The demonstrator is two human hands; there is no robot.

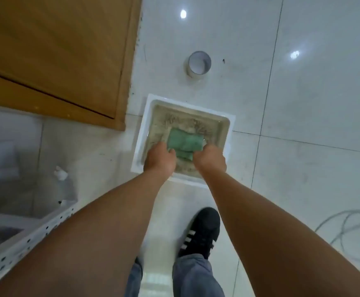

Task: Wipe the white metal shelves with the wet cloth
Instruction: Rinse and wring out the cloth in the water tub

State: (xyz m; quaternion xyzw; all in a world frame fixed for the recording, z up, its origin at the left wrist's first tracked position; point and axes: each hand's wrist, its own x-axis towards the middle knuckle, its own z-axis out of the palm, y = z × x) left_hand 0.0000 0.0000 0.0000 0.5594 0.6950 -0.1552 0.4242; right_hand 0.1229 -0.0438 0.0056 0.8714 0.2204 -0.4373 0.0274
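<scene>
A folded green cloth (185, 143) lies in murky water inside a square white basin (141, 129) on the tiled floor. My left hand (159, 159) grips the cloth's left end with curled fingers. My right hand (210, 160) grips its right end the same way. Both hands reach down over the basin's near half. The white metal shelf (25, 241), a perforated post and edge, runs along the lower left; its surface looks dusty.
A wooden door (57, 50) fills the upper left. A roll of white tape (198, 65) stands on the floor beyond the basin. My black shoe (200, 232) is planted below the basin. A grey cable (346, 230) loops at the right.
</scene>
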